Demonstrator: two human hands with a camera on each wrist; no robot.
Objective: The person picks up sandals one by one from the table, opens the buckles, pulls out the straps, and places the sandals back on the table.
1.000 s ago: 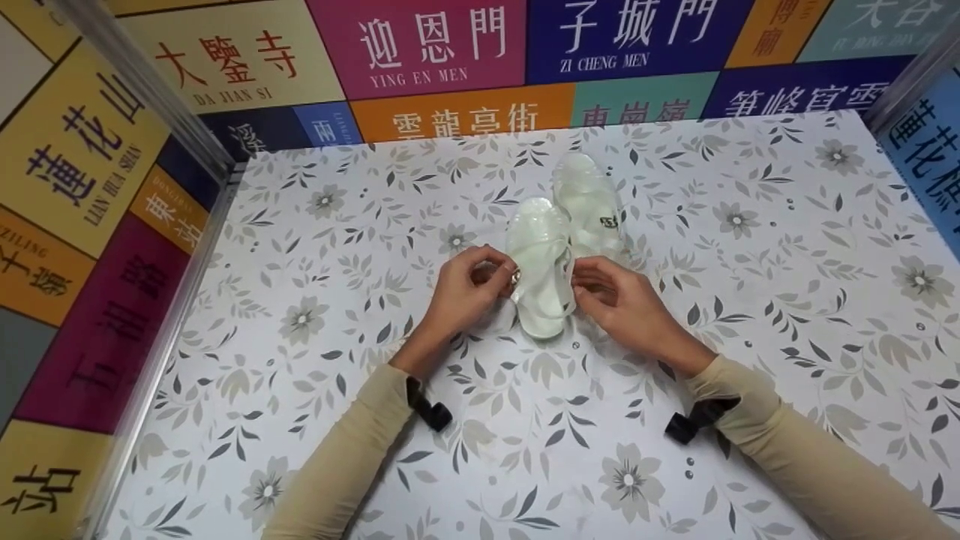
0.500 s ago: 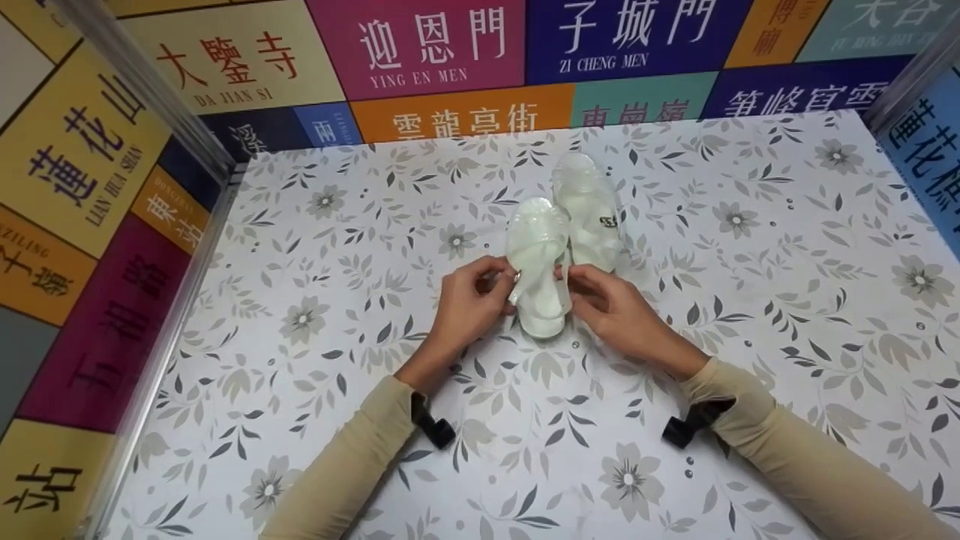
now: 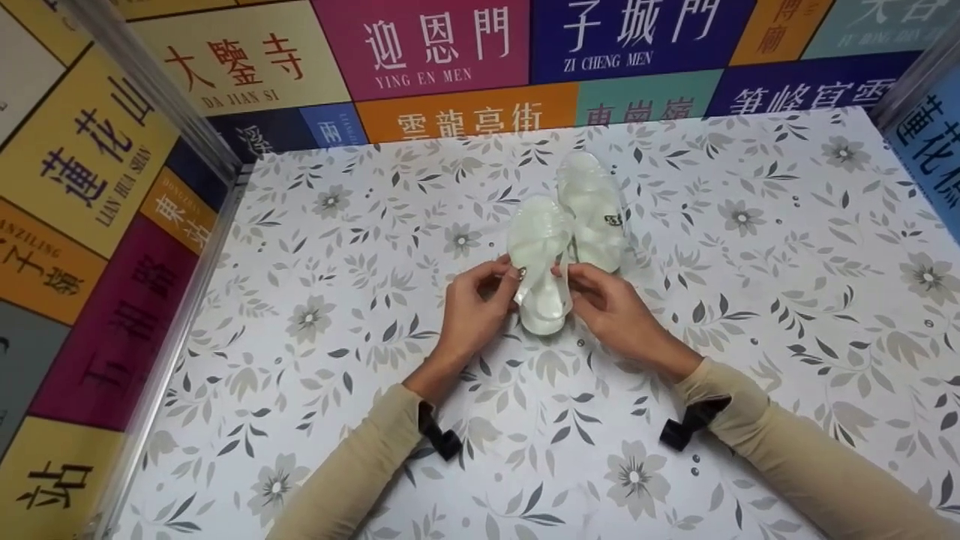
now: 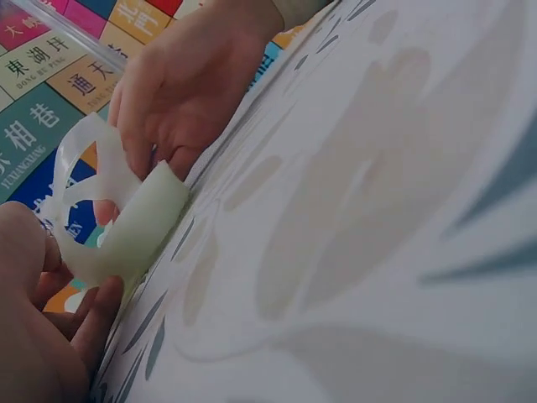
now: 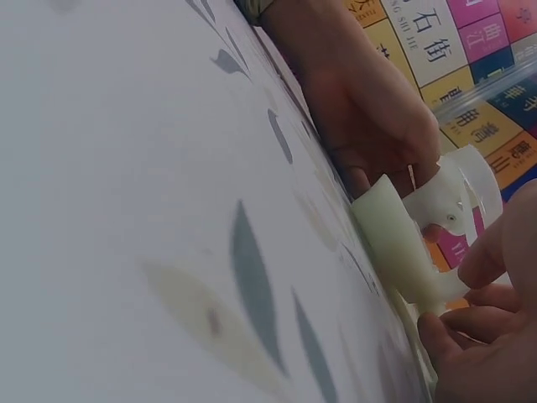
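Two pale, see-through sandals lie on the table, toes pointing away. My left hand (image 3: 480, 304) pinches the ankle strap of the nearer sandal (image 3: 540, 225) on its left side, by a small metal buckle. On the other side my right hand (image 3: 611, 300) holds the same strap, one fingertip inside the loop. Behind and to the right, touching or almost touching it, is the farther sandal (image 3: 589, 184) with a dark buckle. In the right wrist view the heel (image 5: 394, 239) stands low on the table, between thumb and fingers of the right hand (image 5: 495, 336).
A white cloth (image 3: 360, 420) with grey leaves and flowers covers the table. Coloured panels (image 3: 442, 45) with Chinese lettering stand along the back and the sides. A clear edge strip (image 3: 150, 405) runs down the left.
My right hand has shifted slightly nearer and left, and a fingertip has passed inside the strap. The left fingers have settled on the buckle side. Both sandals stay in place.
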